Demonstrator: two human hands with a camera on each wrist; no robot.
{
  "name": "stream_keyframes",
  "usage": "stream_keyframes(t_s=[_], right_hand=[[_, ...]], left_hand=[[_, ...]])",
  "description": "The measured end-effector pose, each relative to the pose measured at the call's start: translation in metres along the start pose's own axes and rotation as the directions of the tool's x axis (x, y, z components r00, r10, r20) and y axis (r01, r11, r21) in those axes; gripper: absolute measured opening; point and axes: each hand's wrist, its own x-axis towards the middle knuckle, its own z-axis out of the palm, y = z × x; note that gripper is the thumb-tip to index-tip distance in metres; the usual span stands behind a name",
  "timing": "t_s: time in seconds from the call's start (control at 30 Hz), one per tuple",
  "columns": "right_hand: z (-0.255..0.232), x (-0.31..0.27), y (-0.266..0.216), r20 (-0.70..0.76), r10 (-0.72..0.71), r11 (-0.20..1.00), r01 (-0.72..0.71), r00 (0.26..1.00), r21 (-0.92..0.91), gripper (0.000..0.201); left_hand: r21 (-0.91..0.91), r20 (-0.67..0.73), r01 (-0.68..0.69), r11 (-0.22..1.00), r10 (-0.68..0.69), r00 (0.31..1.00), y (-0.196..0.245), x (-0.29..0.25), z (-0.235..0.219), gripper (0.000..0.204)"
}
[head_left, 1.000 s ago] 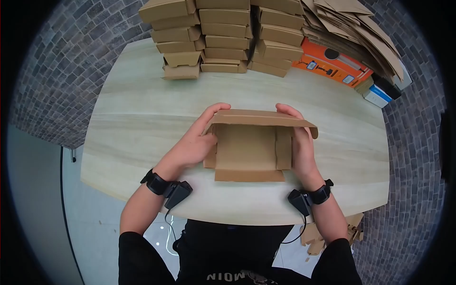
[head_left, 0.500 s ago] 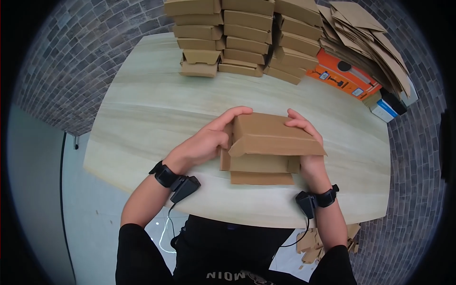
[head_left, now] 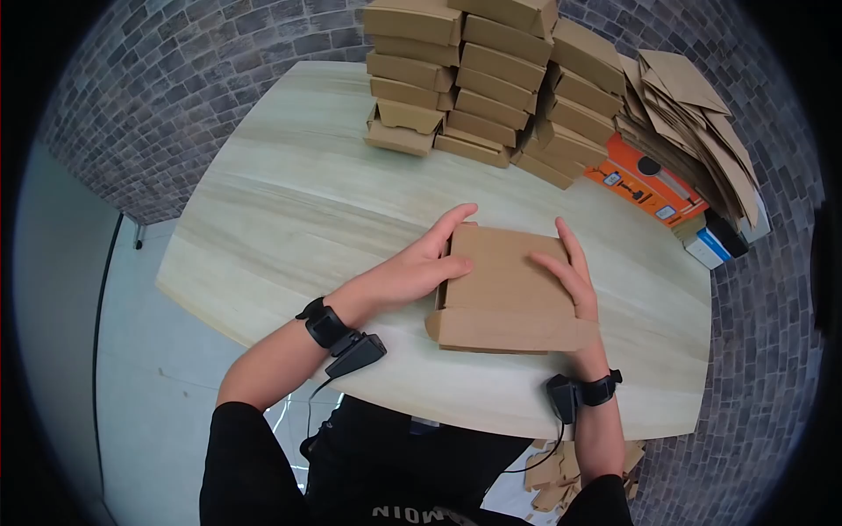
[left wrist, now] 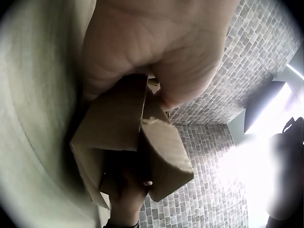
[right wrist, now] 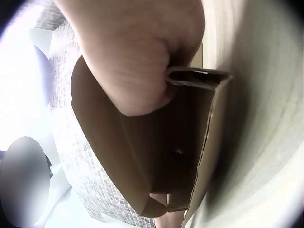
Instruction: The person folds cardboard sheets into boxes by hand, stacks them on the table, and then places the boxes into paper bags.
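A brown cardboard box (head_left: 504, 280) sits on the table near its front edge, its lid folded down over the top. The lid's front flap (head_left: 517, 331) sticks out toward the person. My left hand (head_left: 425, 267) holds the box's left side, thumb laid on the lid. On the other side my right hand (head_left: 574, 285) grips the right wall, one digit reaching over the lid. In the right wrist view, the front of the box (right wrist: 209, 123) still gapes between flap and base. Through that gap the left wrist view shows part of the right hand (left wrist: 126, 194).
Stacks of folded cardboard boxes (head_left: 491, 83) stand at the back. Right of them are flat cardboard sheets (head_left: 702, 131), an orange box (head_left: 645, 180) and a small blue-and-white box (head_left: 706, 248). Cardboard pieces (head_left: 548, 478) lie on the floor beyond the table's front edge.
The lid has swung down toward the person, from raised over the open box to covering it. Both hands have stayed at the sides, the left thumb now on top. The head view has turned left.
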Motion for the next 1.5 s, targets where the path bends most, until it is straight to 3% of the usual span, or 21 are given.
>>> stream_keyframes(t_s=[0.07,0.13,0.2,0.3,0.33,0.4,0.43,0.5,0.53,0.6,0.63,0.7,0.73,0.8,0.9,1.0,1.07,1.17,1.33,1.4,1.5], right_hand=[[0.003,0.001,-0.006,-0.033,0.016,1.000,-0.016,0.999,-0.006,0.069],[0.002,0.001,-0.008,-0.070,0.033,0.999,-0.034,0.997,-0.009,0.084],[-0.001,-0.001,-0.005,0.034,0.158,0.986,-0.159,0.987,0.047,0.120],[-0.003,-0.003,0.003,0.143,0.155,0.957,-0.185,0.978,0.224,0.133],[-0.005,-0.003,0.002,0.142,0.156,0.957,-0.185,0.978,0.224,0.133],[-0.009,-0.004,-0.001,0.225,0.162,0.763,-0.267,0.961,0.589,0.132],[-0.011,-0.004,-0.004,0.221,0.165,0.764,-0.266,0.961,0.588,0.132],[-0.015,-0.002,-0.008,0.232,0.145,0.565,-0.273,0.962,0.778,0.123],[-0.016,-0.002,-0.005,0.229,0.146,0.567,-0.270,0.963,0.778,0.123],[-0.016,0.000,0.007,0.186,0.048,0.391,-0.190,0.981,0.901,0.106],[-0.014,0.001,0.010,0.186,0.048,0.392,-0.190,0.981,0.900,0.106],[-0.009,0.004,0.013,0.107,0.183,0.662,-0.203,0.977,0.721,0.077],[-0.004,0.005,0.013,0.106,0.184,0.663,-0.202,0.977,0.721,0.077],[0.008,0.003,0.009,0.058,0.246,0.521,-0.183,0.967,0.834,0.047],[0.011,0.003,-0.011,0.033,0.285,0.592,-0.203,0.958,0.780,0.033],[0.014,0.001,-0.010,0.031,0.284,0.538,-0.186,0.958,0.822,0.029],[0.013,0.001,-0.007,0.042,0.277,0.565,-0.198,0.960,0.801,0.027],[0.011,-0.001,-0.003,0.051,0.269,0.615,-0.213,0.962,0.759,0.024],[0.010,-0.002,-0.003,0.046,0.257,0.673,-0.212,0.965,0.709,0.023],[0.009,-0.003,-0.004,0.062,0.269,0.692,-0.238,0.961,0.682,0.026],[0.010,-0.003,-0.004,0.049,0.253,0.701,-0.218,0.966,0.679,0.041]], left_hand=[[0.112,-0.062,-0.094,0.989,0.102,0.993,-0.006,0.002,-0.002,0.077],[0.111,-0.044,-0.099,0.989,0.104,0.994,-0.005,0.002,-0.005,0.080],[0.111,-0.027,-0.102,0.989,0.106,0.994,-0.003,0.001,-0.008,0.082],[0.100,-0.051,-0.086,0.991,0.091,0.995,0.001,-0.001,-0.011,0.084],[0.048,-0.057,-0.072,0.996,0.075,0.996,0.002,-0.002,-0.012,0.085],[-0.003,-0.058,-0.058,0.998,0.057,0.997,0.002,-0.002,-0.013,0.085],[0.006,-0.065,-0.063,0.998,0.064,0.996,0.001,-0.001,-0.014,0.086],[0.018,-0.066,-0.070,0.997,0.071,0.995,0.003,0.000,-0.013,0.086],[0.032,-0.080,-0.083,0.996,0.085,0.993,0.006,-0.002,-0.010,0.086],[0.045,-0.093,-0.096,0.994,0.100,0.991,0.009,-0.003,-0.006,0.085],[0.046,-0.086,-0.126,0.991,0.130,0.988,0.009,-0.003,-0.004,0.083],[0.045,-0.077,-0.157,0.987,0.160,0.984,0.011,-0.005,-0.001,0.080],[0.085,-0.061,-0.132,0.988,0.137,0.989,0.014,-0.006,0.001,0.077],[0.125,-0.044,-0.106,0.986,0.112,0.993,0.011,-0.006,0.006,0.073],[0.069,-0.081,-0.183,0.981,0.188,0.979,-0.003,0.000,0.010,0.058],[0.146,-0.069,-0.267,0.953,0.279,0.958,-0.012,0.005,0.007,0.045],[-0.114,-0.028,-0.136,0.984,0.134,0.991,-0.010,0.003,0.010,0.038],[-0.133,0.000,-0.065,0.989,0.066,0.998,-0.007,0.002,0.007,0.040],[0.012,0.058,-0.118,0.993,0.117,0.991,0.003,-0.002,0.009,0.042],[0.060,0.082,-0.125,0.990,0.120,0.989,0.001,-0.002,0.008,0.043],[-0.071,0.051,-0.076,0.995,0.080,0.995,0.000,0.000,0.006,0.043]])
